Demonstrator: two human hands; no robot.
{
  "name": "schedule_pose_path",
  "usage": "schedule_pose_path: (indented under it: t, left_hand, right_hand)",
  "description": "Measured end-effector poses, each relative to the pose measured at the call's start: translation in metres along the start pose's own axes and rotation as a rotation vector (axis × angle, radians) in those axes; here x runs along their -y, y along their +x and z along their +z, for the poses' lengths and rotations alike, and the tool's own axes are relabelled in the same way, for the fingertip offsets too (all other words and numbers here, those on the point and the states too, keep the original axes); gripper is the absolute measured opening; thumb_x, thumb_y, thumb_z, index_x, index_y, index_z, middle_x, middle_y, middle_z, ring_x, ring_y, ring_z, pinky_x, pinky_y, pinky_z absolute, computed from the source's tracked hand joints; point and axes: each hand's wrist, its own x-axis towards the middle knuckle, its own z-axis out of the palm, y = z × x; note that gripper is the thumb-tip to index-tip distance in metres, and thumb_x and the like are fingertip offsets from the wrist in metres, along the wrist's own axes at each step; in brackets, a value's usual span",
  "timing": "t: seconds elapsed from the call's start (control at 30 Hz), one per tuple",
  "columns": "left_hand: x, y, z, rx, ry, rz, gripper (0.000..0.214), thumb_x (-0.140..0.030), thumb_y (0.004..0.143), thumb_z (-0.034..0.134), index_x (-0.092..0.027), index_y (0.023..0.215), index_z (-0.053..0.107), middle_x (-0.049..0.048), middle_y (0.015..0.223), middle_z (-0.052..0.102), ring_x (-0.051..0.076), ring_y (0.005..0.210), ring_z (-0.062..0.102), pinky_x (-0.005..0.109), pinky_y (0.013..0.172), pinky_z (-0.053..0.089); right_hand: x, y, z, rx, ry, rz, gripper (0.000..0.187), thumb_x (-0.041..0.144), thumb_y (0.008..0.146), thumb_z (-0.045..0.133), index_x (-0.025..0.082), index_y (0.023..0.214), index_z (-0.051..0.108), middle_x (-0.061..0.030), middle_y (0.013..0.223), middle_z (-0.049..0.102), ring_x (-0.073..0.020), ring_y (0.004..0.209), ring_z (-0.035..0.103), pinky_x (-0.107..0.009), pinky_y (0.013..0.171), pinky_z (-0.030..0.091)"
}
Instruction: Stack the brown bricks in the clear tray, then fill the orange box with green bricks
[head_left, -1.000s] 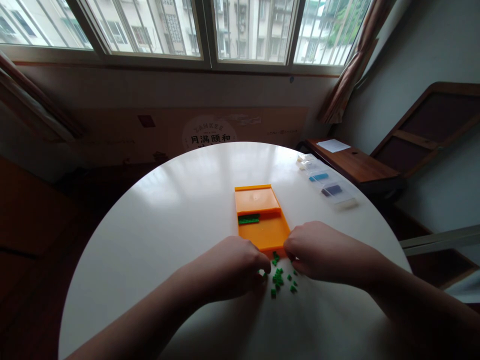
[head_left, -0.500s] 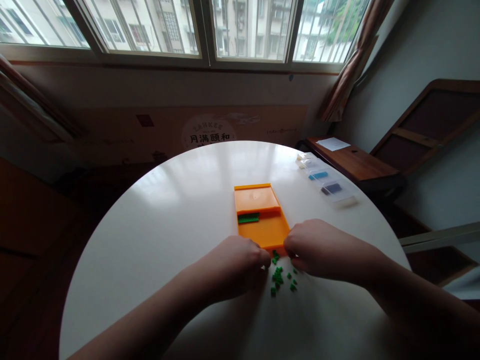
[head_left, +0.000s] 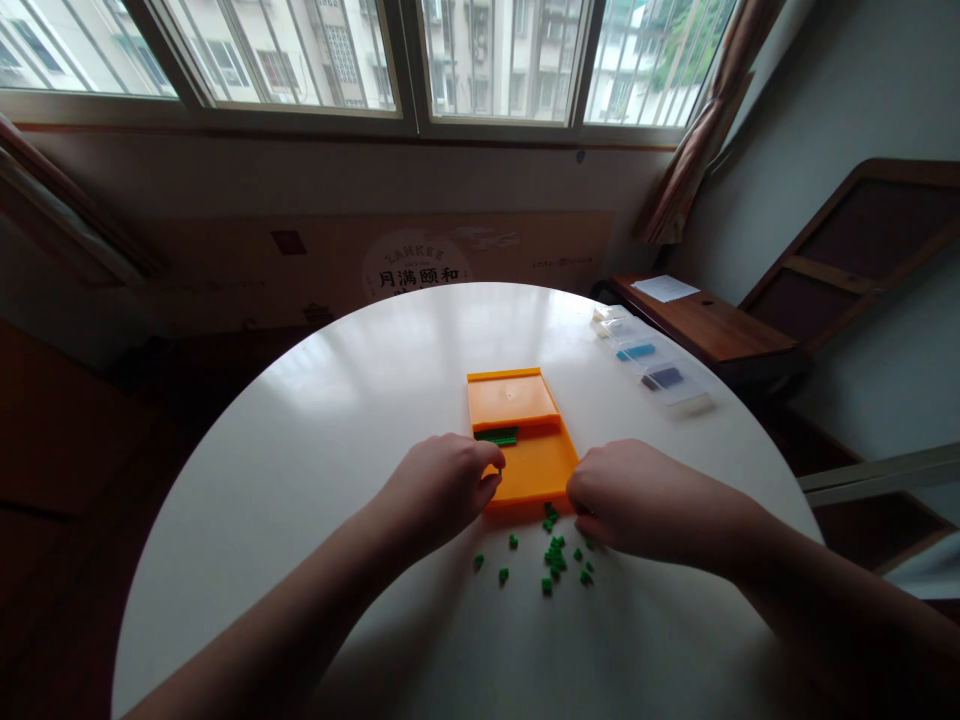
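Observation:
An orange tray (head_left: 534, 460) lies in the middle of a round white table (head_left: 322, 440), with a strip of green bricks (head_left: 496, 436) set across it. My left hand (head_left: 442, 485) is curled at the tray's left edge, fingertips pinched near that strip; what they hold is too small to make out. My right hand (head_left: 637, 500) rests closed at the tray's near right corner, its fingertips hidden. Several loose small green bricks (head_left: 555, 558) lie scattered on the table between and just in front of my hands.
Clear bags with blue and dark pieces (head_left: 652, 370) lie at the table's far right edge. A low wooden stand (head_left: 712, 330) with a sheet of paper (head_left: 666, 289) stands beyond. Windows and a wall run behind the table.
My left hand has moved up from the loose green bricks to the tray's left edge by the green strip, uncovering a few bricks on the table. My right hand has stayed put.

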Motion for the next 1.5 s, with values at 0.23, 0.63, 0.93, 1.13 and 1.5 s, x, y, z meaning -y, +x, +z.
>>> schedule_pose_path:
  t: [0.23,0.63,0.93,1.13,1.5]
  left_hand:
    - [-0.001,0.004,0.007,-0.019,0.013,-0.103,0.021,-0.027,0.085,0.053,-0.024,0.093,0.072,0.0057,0.083,0.072,0.021,0.074,0.065,0.028,0.062,0.045]
    - [0.001,0.008,0.011,0.026,-0.032,-0.151,0.025,-0.031,0.084,0.055,-0.026,0.1,0.073,0.0068,0.093,0.073,0.024,0.079,0.066,0.033,0.068,0.048]
    - [0.009,0.003,0.001,-0.082,-0.11,-0.172,0.026,-0.035,0.086,0.055,-0.024,0.1,0.074,0.0033,0.079,0.072,0.018,0.068,0.062,0.026,0.057,0.041]
    - [0.017,0.003,-0.005,-0.226,-0.141,-0.209,0.024,-0.037,0.086,0.056,-0.023,0.093,0.075,0.0007,0.068,0.069,0.015,0.06,0.058,0.025,0.055,0.037]
    - [0.017,0.003,-0.003,-0.223,-0.156,-0.198,0.024,-0.036,0.087,0.056,-0.023,0.091,0.075,0.001,0.068,0.069,0.014,0.059,0.057,0.025,0.054,0.035]
  right_hand:
    - [-0.001,0.0,0.0,-0.002,0.005,0.012,0.02,0.029,0.083,0.058,0.019,0.073,0.072,-0.0074,0.073,0.069,-0.0193,0.066,0.062,-0.028,0.058,0.034]
    - [-0.02,-0.012,-0.005,-0.079,0.061,-0.08,0.017,0.022,0.08,0.056,0.023,0.075,0.073,-0.002,0.072,0.069,-0.0161,0.066,0.059,-0.028,0.059,0.032]
    - [-0.02,-0.006,-0.005,-0.058,0.174,-0.192,0.027,0.017,0.078,0.058,0.031,0.092,0.076,0.0017,0.088,0.074,-0.0175,0.08,0.064,-0.029,0.071,0.039]
    - [-0.022,-0.001,0.001,-0.08,0.141,-0.226,0.021,0.019,0.079,0.057,0.028,0.087,0.074,0.0012,0.082,0.072,-0.0163,0.075,0.062,-0.027,0.066,0.037]
    - [-0.016,0.004,0.008,-0.103,0.109,-0.237,0.016,0.02,0.079,0.057,0.024,0.074,0.071,0.0015,0.072,0.068,-0.0127,0.062,0.054,-0.026,0.058,0.032]
